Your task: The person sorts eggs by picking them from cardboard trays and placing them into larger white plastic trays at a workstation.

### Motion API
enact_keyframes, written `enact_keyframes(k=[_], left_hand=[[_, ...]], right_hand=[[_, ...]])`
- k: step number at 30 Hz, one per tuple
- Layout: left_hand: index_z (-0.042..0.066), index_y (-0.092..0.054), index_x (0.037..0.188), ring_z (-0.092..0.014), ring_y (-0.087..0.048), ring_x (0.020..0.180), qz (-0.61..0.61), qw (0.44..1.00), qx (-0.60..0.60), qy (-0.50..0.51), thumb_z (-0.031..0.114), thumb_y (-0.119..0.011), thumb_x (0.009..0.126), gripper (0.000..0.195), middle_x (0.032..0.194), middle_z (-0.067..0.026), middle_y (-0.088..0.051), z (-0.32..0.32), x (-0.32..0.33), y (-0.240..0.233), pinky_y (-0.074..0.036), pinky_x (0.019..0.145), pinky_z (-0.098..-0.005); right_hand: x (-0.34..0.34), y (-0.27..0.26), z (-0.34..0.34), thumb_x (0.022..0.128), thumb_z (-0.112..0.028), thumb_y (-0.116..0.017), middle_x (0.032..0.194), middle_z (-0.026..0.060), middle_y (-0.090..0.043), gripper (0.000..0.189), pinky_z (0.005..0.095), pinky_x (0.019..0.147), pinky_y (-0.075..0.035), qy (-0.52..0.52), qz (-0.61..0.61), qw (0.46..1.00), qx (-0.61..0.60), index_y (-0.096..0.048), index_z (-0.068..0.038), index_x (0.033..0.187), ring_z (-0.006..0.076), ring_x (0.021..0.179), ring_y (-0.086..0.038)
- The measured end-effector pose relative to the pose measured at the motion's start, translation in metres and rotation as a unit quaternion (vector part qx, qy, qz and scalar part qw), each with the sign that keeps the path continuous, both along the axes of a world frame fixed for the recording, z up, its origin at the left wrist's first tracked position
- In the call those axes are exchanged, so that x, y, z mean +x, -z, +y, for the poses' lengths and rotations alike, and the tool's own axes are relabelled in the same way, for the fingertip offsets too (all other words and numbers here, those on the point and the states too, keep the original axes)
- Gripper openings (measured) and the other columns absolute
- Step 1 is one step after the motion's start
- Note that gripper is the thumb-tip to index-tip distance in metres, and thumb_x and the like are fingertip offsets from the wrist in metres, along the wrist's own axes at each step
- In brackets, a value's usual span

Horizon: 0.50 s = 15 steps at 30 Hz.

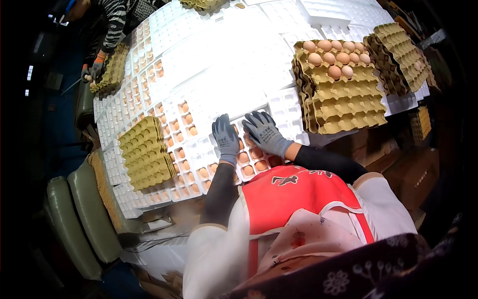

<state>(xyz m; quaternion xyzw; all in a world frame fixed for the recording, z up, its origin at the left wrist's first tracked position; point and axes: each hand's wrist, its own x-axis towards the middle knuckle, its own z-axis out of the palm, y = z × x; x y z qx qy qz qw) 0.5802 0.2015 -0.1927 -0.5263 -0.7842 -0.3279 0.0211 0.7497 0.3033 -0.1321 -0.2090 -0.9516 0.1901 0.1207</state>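
Observation:
Both of my hands wear grey gloves with dark fingertips. My left hand (226, 140) lies palm down at the left side of a white foam egg tray (239, 180). My right hand (266, 133) rests palm down over the same tray's far right part, its fingers slightly spread. Brown eggs (243, 157) sit in the tray's pockets between and below my hands. Whether either palm or fingertip presses on an egg is hidden. Foam trays with brown eggs (189, 119) stand to the left of my left hand. A stack of pulp egg trays (343, 93), its top one partly filled with eggs, stands to the right.
Another pulp tray stack (145, 153) stands on the left, and more pulp trays (401, 56) lean at the far right. White foam trays (231, 56) cover the table. A co-worker's gloved hands (98, 67) are at the far left, by pulp trays. Filled green sacks (93, 213) stand beside the table.

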Motion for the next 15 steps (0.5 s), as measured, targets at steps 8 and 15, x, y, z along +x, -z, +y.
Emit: enact_keyframes(k=[8, 15], left_hand=[[0.008, -0.057, 0.131, -0.035, -0.047, 0.13, -0.007, 0.991, -0.045, 0.125, 0.03, -0.063, 0.09, 0.047, 0.13, -0.015, -0.058, 0.029, 0.048, -0.038, -0.022, 0.118, -0.0535], [0.015, -0.066, 0.113, -0.029, -0.058, 0.105, 0.099, 0.987, -0.085, 0.091, 0.023, -0.067, 0.08, 0.034, 0.104, -0.0057, -0.063, 0.036, 0.056, -0.043, -0.033, 0.111, -0.0535]], right_hand=[[0.055, -0.006, 0.038, 0.084, -0.019, -0.063, 0.126, 0.0117, -0.059, 0.034, 0.0425, 0.097, -0.042, 0.042, 0.039, 0.998, -0.028, -0.062, -0.01, 0.116, 0.0286, 0.117, -0.055], [0.165, -0.086, 0.043, 0.092, -0.023, -0.064, 0.117, 0.0161, -0.065, 0.035, 0.0383, 0.089, -0.05, -0.141, 0.086, 0.892, -0.421, -0.065, -0.007, 0.123, 0.0319, 0.101, -0.065]])
